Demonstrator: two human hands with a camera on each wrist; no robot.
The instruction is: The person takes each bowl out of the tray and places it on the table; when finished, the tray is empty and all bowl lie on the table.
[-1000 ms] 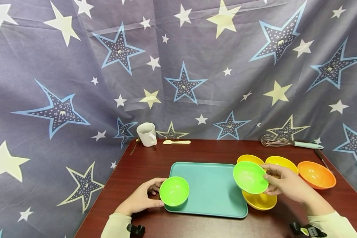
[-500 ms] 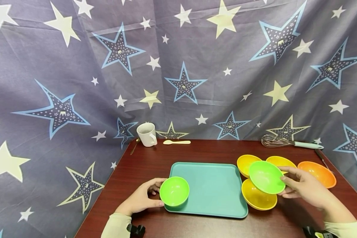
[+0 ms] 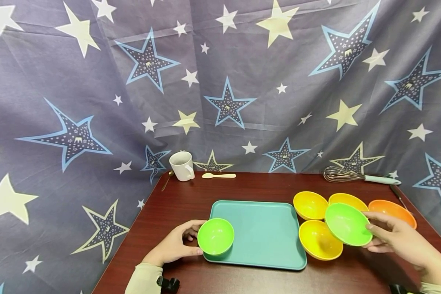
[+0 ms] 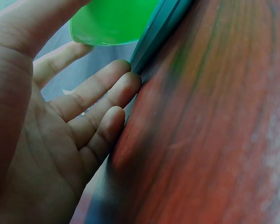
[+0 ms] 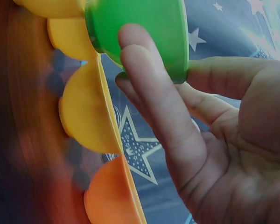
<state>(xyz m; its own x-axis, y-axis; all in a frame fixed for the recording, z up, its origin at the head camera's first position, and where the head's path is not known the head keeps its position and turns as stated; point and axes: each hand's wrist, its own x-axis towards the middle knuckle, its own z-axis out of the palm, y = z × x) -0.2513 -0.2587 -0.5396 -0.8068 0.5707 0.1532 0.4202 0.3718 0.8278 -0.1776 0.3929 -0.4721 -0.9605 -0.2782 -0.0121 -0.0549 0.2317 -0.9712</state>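
A green bowl (image 3: 215, 236) sits on the left end of the teal tray (image 3: 257, 261). My left hand (image 3: 180, 241) holds its left side between thumb and fingers; in the left wrist view the index fingertip meets the bowl (image 4: 112, 23) while the other fingers lie by the tray's edge. A second green bowl (image 3: 347, 224) is off the table, tilted, above the yellow bowls. The right hand (image 3: 397, 234) pinches its right rim, thumb on one side and fingers beneath, as the right wrist view shows with the bowl (image 5: 144, 14) at the fingertips.
Yellow bowls (image 3: 319, 245) cluster right of the tray, with an orange bowl (image 3: 398, 210) beyond. At the back lie a whisk (image 3: 382, 179), a cream spoon (image 3: 219, 176), a white mug (image 3: 181, 165) and a thin metal spoon (image 3: 166, 181). A star-patterned cloth hangs behind.
My right hand has carried its green bowl rightward, off the tray's right edge and over the yellow bowls, uncovering more of them. The left hand and its bowl have stayed put.
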